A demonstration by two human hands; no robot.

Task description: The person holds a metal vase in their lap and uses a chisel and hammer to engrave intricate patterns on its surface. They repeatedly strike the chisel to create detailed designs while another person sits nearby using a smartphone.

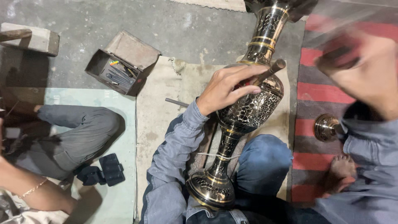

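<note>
Across my lap lies one tall brass vase (pixel 248 112). My left hand (pixel 226 89) rests on its round belly and pinches one thin metal rod (pixel 269 71). My right hand (pixel 365 66), far right, is a blur, so I cannot tell its grip. We sit on a grey floor (pixel 186 25) with one cloth mat (pixel 161 108) and one small tool box (pixel 120 62).

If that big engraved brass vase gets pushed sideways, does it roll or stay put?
Likely to roll: the vase lies on its round belly, steadied only by the left hand and the knees. Probably heavy, being large and metal. The polished surface looks slippery.
</note>
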